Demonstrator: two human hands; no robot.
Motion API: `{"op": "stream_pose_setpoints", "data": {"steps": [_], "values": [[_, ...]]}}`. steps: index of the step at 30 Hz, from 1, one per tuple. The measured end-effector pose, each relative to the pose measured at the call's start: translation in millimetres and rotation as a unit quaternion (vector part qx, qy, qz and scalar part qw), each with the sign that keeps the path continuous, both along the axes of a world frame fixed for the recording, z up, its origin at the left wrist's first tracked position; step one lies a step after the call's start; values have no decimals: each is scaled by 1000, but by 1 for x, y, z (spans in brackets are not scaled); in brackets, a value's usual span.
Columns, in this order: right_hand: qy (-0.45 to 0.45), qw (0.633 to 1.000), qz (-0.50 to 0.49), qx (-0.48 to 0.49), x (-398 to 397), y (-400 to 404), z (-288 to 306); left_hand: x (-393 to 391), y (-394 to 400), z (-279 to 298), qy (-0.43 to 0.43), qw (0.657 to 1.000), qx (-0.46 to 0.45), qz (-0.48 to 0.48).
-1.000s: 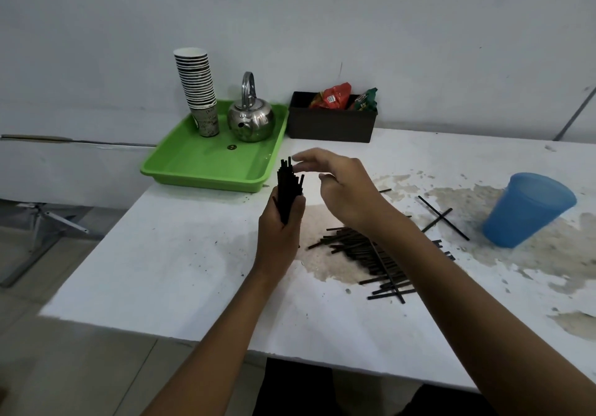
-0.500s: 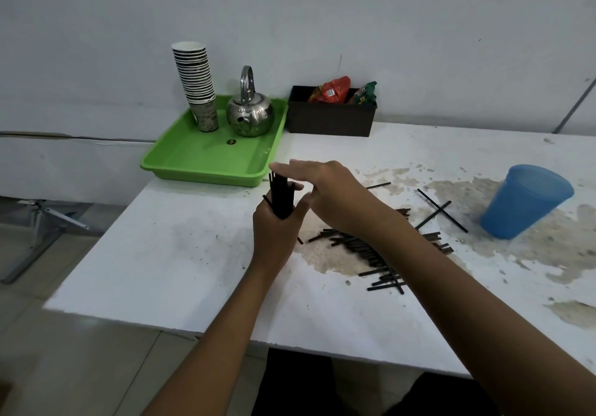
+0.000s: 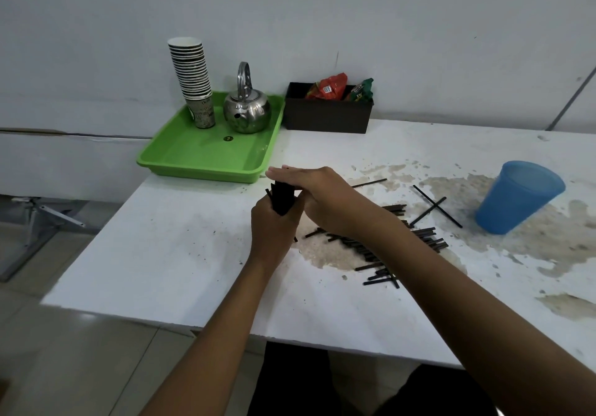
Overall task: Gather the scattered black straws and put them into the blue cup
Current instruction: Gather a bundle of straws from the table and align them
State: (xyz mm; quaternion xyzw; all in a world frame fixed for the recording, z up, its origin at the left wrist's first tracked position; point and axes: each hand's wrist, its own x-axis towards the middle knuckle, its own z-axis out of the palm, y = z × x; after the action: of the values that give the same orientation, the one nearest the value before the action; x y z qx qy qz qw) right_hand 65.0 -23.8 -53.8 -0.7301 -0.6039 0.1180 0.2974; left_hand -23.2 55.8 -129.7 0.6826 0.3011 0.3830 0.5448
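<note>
My left hand is shut around an upright bundle of black straws above the white table. My right hand lies flat, fingers together, with its palm on the bundle's top ends. A heap of loose black straws lies on the stained patch to the right, partly hidden by my right forearm. Two crossed straws and a single straw lie farther back. The blue cup stands at the right, upright, with nothing visible inside it.
A green tray at the back left carries a stack of paper cups and a steel kettle. A dark box with snack packets stands against the wall. The table's near edge runs just before my forearms.
My right hand has come down from hovering over the bundle and now presses flat on its top. The straws have sunk lower into my left fist.
</note>
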Motion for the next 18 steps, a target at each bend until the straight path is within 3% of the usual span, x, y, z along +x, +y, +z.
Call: {"op": "stream_pose_setpoints", "data": {"steps": [5,10,14,18], "values": [[96,993,-33,57,-4,0,9,0,-2,4,-6,1000,-4,5],[172,983,-39,55,-6,5,15,5,4,9,-19,999,-41,-12],[245,967,-49,50,-2,7,19,5,4,20,-30,999,-22,-28],[245,967,-53,50,2,5,22,10,6,22,-6,999,-42,-29]]}}
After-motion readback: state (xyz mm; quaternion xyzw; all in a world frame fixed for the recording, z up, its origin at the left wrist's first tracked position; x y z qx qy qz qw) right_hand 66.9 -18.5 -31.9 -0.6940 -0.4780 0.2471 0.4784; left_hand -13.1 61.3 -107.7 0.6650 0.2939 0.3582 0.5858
